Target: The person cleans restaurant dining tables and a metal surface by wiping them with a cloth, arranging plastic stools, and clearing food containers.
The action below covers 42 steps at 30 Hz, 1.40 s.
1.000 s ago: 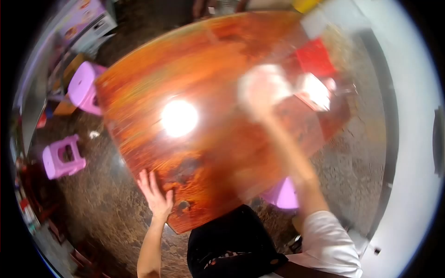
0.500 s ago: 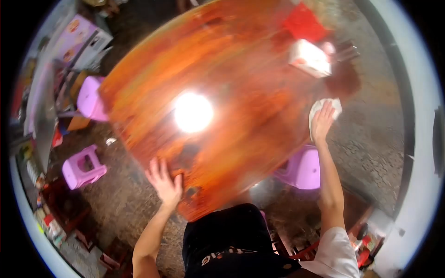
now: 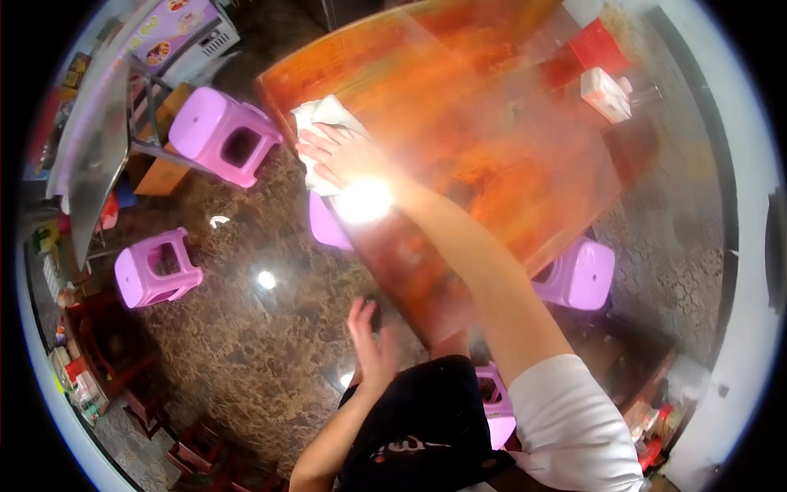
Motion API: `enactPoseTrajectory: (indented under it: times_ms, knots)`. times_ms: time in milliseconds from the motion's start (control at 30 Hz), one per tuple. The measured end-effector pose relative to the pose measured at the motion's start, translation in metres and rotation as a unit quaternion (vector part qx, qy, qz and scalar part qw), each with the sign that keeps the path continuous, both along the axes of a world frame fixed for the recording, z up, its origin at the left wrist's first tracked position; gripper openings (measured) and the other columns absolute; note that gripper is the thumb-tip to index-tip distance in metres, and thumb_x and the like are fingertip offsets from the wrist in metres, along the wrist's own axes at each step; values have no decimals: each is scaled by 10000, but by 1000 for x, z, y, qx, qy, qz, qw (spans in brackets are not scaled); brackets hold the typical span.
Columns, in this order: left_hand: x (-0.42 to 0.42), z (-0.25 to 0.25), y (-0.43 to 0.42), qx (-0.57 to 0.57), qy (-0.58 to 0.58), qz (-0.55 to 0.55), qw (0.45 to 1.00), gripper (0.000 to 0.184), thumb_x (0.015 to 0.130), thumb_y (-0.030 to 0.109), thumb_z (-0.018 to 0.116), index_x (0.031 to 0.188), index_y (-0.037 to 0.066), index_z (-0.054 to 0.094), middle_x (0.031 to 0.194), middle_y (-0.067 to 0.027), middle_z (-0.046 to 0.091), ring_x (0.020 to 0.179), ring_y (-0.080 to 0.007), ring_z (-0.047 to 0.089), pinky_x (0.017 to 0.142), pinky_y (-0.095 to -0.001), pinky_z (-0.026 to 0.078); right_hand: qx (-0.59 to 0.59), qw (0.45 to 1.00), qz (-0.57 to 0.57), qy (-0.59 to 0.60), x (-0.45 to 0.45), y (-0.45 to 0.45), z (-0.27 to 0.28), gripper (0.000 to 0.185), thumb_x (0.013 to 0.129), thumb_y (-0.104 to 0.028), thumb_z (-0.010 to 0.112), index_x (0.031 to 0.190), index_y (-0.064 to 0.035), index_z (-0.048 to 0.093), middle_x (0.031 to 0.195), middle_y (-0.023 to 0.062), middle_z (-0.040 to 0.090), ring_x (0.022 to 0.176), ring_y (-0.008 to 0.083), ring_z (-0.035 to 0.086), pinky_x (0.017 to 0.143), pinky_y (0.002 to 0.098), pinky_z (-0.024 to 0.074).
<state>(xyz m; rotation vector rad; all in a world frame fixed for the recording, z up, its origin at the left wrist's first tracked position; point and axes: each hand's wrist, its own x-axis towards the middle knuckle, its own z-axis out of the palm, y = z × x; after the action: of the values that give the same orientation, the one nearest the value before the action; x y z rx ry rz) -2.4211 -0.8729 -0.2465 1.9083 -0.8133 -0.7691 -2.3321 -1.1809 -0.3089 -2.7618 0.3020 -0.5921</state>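
My right hand [image 3: 348, 156] lies on a white cloth [image 3: 328, 112], pressing it onto the left edge of the glossy orange-brown wooden table [image 3: 492, 156]. Part of the cloth hangs over that edge. The right arm reaches across the table, and a bright reflection glares beside the wrist. Off the table, my left hand [image 3: 373, 344] is raised over the floor near my dark apron [image 3: 410, 410]. Its fingers are loosely bent and apart, holding nothing.
Purple plastic stools [image 3: 201, 123] stand around the table, some partly under it. A tissue pack [image 3: 605, 94] and a red item [image 3: 597, 45] sit at the table's far right. A metal-framed panel [image 3: 98, 164] leans in from the left. White scrap [image 3: 219, 220] lies on the floor.
My right hand has carried the cloth from the table's right edge to its left edge. My left hand has come off the tabletop and back toward my body. The view has shifted.
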Motion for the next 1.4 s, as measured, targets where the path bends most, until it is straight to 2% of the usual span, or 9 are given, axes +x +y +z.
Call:
enactPoseTrajectory:
  times_ms: [300, 433, 533, 567, 700, 900, 1033, 1167, 1400]
  knots:
    - [61, -35, 80, 156, 29, 74, 984, 401, 1016, 270, 439, 1300, -13, 462, 1288, -192, 475, 1200, -325, 471, 1010, -417, 387, 191, 894, -86, 395, -190, 33, 139, 452, 875, -226, 577, 1303, -102, 498, 1224, 157, 573, 1170, 307, 559, 981, 493, 458]
    - [45, -27, 25, 110, -42, 38, 992, 428, 1021, 292, 427, 1319, -15, 447, 1301, -195, 471, 1211, -332, 469, 1016, -409, 387, -202, 934, -273, 111, -216, -88, 14, 532, 911, -265, 466, 1368, 5, 423, 1402, 277, 427, 1329, 339, 421, 1035, 533, 387]
    - [22, -28, 4, 74, 6, 51, 996, 421, 1017, 268, 436, 1334, -8, 445, 1326, -190, 466, 1230, -319, 467, 1016, -402, 391, -369, 877, -222, 212, -215, -10, 28, 560, 946, -325, 433, 1377, 30, 395, 1440, 287, 370, 1379, 354, 341, 1078, 557, 316]
    - [16, -29, 1, 68, 10, 47, 996, 419, 1016, 265, 439, 1336, -5, 445, 1325, -186, 467, 1229, -316, 469, 1012, -401, 394, 3, 967, -218, 131, -211, 34, 57, 657, 925, -469, 481, 1393, -13, 405, 1442, 245, 396, 1373, 351, 356, 1096, 563, 278]
    - [-2, -25, 8, 122, 38, 48, 991, 431, 1019, 293, 446, 1332, -2, 452, 1321, -172, 474, 1227, -304, 476, 1009, -387, 395, -10, 957, -90, 275, -231, 4, 58, 772, 865, -596, 516, 1409, -59, 406, 1402, 185, 445, 1337, 306, 385, 1104, 576, 247]
    - [-7, -37, 29, 122, -5, 80, 989, 447, 1021, 326, 445, 1320, -6, 463, 1308, -167, 480, 1191, -294, 489, 1013, -380, 389, -165, 918, -300, 201, -215, -48, 10, 571, 991, -426, 376, 1476, -124, 356, 1564, 63, 286, 1442, 330, 223, 1135, 586, 193]
    - [-14, -48, 38, 158, 46, 75, 984, 506, 1029, 396, 422, 1358, 12, 437, 1359, -169, 481, 1269, -285, 463, 1058, -390, 359, 13, 979, -93, 184, -231, -10, -1, 554, 980, -424, 395, 1443, -119, 409, 1534, 107, 334, 1412, 339, 295, 1119, 598, 216]
    - [-17, -33, 31, 139, 31, 47, 989, 464, 1023, 333, 437, 1333, -12, 442, 1323, -186, 470, 1220, -309, 478, 1016, -396, 390, -89, 948, -286, 106, -203, -86, 9, 513, 1018, -363, 338, 1470, -121, 356, 1530, 96, 335, 1415, 295, 286, 1103, 603, 219]
    - [13, -60, 110, 137, 33, 119, 983, 441, 1035, 331, 443, 1314, -10, 458, 1291, -148, 504, 1195, -237, 488, 1025, -357, 386, -33, 957, -139, 254, -304, -23, 36, 566, 1020, -422, 332, 1508, -139, 286, 1598, 43, 194, 1466, 320, 157, 1157, 597, 113]
